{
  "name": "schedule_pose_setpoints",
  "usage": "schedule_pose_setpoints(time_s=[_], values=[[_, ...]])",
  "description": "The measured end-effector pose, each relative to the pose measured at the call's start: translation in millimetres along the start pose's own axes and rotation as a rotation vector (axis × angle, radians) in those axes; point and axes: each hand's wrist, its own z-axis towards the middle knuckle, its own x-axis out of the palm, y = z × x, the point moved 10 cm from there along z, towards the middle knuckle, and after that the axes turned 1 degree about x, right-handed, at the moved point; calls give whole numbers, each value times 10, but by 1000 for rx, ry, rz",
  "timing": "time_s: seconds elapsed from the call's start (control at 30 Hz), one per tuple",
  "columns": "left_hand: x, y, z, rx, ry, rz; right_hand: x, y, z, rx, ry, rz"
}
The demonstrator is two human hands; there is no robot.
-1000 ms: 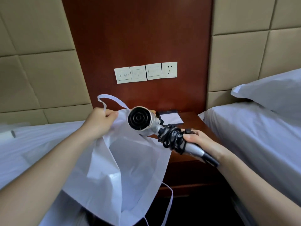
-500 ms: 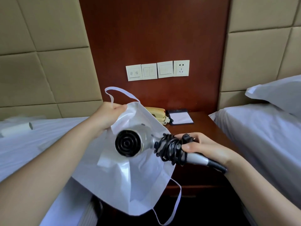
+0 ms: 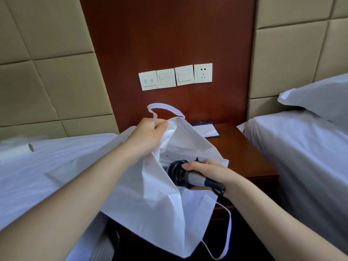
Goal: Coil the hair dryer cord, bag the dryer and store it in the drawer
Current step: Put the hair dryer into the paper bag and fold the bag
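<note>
Lower strap: thin white loop, dangles off the bag's bottom right, closest thing to the camera.
Bag: white, soft and a bit crinkly. It hangs in front of the nightstand with its mouth open and turned up toward the camera.
Right hand: wrapped round the dryer's handle, thumb on top, right at the mouth of the bag.
Hair dryer: silver-grey handle with a black end, pokes out of the bag to the right. The head end is down inside the bag and mostly hidden by fabric.
Cord: black, wound in a tight bundle round the handle, just ahead of the right hand's fingers at the edge of the opening.
Left hand: fingers curled, pinching the far rim of the bag and holding it up.
Upper strap loop: stands up just above the left hand's knuckles.
Nightstand: dark reddish wood, sits between the two beds, behind the bag.
Notepad: white pad in a dark folder, flat at the back of the nightstand, partly hidden by the bag's rim.
Left bed: white sheet, with a white roll lying on it.
Right bed: white sheet too, pillow at the head.
Wall plates: four white ones in a row on the wood panel; the rightmost is a socket.
Padded wall: beige panels either side of the wood.
</note>
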Motion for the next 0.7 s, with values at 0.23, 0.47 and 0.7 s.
schedule_pose_setpoints(time_s=[0.23,0.47,0.7], values=[[146,-594,-148,187,195,37,-102,-43,63,24,-175,218],[-50,-567,-137,217,309,47,-478,-53,135,-7,-429,212],[-36,-604,-198,205,393,76,-50,-105,402,-108,-461,183]])
